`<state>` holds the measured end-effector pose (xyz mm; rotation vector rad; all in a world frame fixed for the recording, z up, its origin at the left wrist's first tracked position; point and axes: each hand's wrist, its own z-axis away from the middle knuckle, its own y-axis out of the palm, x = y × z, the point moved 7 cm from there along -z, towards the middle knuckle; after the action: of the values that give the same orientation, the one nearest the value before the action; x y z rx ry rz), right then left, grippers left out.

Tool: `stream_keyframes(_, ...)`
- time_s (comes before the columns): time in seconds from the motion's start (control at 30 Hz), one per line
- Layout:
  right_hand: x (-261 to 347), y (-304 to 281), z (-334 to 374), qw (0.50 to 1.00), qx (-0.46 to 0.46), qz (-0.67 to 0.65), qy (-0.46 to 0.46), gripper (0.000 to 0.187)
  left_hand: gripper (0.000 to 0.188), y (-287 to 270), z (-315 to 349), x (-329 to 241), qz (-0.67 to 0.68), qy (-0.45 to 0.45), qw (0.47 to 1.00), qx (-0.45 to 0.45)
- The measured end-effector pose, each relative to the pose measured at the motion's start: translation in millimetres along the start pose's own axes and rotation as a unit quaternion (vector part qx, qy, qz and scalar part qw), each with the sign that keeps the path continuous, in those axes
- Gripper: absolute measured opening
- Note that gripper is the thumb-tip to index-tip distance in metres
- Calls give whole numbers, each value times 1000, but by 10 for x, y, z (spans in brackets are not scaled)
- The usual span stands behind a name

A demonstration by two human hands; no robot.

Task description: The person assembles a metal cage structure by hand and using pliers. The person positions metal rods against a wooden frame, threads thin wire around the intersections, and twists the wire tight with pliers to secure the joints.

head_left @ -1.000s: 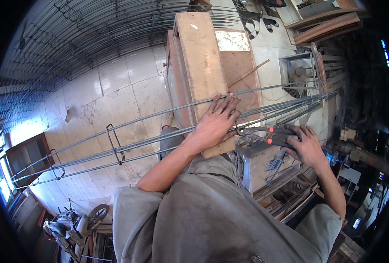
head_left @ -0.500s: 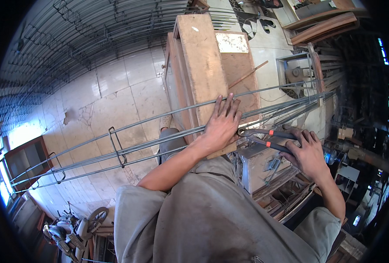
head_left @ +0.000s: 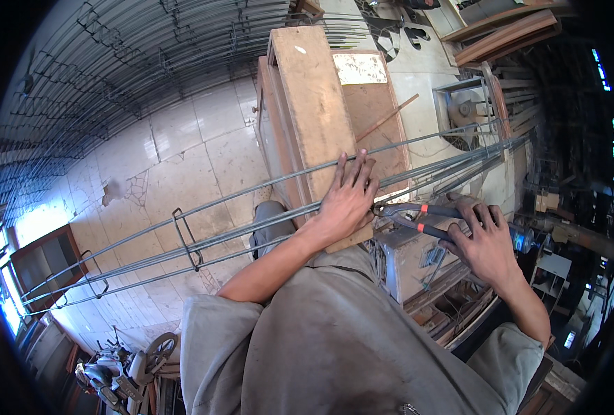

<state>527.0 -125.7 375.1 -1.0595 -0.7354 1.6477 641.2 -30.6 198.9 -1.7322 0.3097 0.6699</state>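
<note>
steel rods (head_left: 265, 223) ran across the wooden board (head_left: 312, 97), beneath the left hand (head_left: 348, 200), its fingers stretched over them; whether it gripped anything underneath could not be told. the right hand (head_left: 485, 238) grasped the pincers (head_left: 409, 207) by their parted handles, tips just beside the left hand. the step seemed to be pincer work at the rods; the next move probably called for steady bracing and a controlled squeeze.
</note>
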Motion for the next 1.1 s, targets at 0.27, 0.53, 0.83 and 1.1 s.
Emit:
stream_keyframes(0.27, -21, 36, 26, 1000, -19, -19, -8, 28, 44, -54, -73, 37, 103, 81, 990, 49)
stream_keyframes(0.53, -24, 13, 31, 998, -36, -45, -3, 28, 43, -19, -135, 70, 129, 55, 988, 59)
stream_keyframes(0.83, 15, -70, -9, 999, -22, -25, -8, 30, 38, 37, -176, 40, 82, 59, 994, 49)
stream_keyframes(1.1, 11, -86, -3, 999, -29, -21, -10, 30, 54, 37, -115, -27, 41, 74, 995, 49)
